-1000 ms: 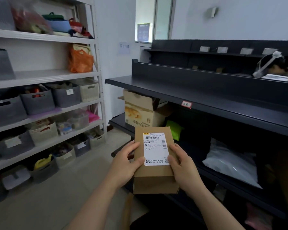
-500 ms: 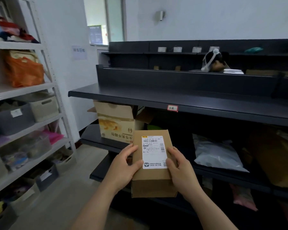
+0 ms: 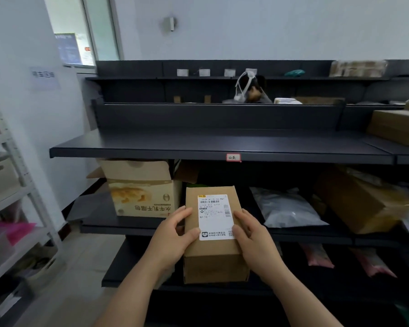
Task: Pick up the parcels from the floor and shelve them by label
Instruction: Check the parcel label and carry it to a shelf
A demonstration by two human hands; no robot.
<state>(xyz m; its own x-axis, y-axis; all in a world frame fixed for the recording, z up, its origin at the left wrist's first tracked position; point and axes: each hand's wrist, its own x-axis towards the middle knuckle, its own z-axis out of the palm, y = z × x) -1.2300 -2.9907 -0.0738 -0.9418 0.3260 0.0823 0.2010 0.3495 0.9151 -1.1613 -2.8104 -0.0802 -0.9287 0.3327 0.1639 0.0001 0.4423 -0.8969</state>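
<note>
A brown cardboard parcel [image 3: 213,258] with a white shipping label [image 3: 214,215] is held upright in front of me, label facing up. My left hand [image 3: 172,239] grips its left side with the thumb on the label's lower corner. My right hand [image 3: 253,237] grips the right side, thumb on the label's right edge. Behind the parcel runs a dark shelf unit [image 3: 198,145]. A small red-framed tag [image 3: 233,157] hangs on the front edge of its upper shelf.
On the middle shelf stand an open printed carton [image 3: 142,187], a grey plastic mailer [image 3: 286,208] and a large brown box [image 3: 361,199]. Pink bags [image 3: 319,256] lie on the shelf below. Another box [image 3: 397,126] sits upper right. A white rack [image 3: 12,185] with bins stands left. A person's head [image 3: 253,90] shows behind the shelves.
My view has swung to the right and closer to the dark shelves; the white rack has slid to the left edge. Both hands keep the same hold on the parcel.
</note>
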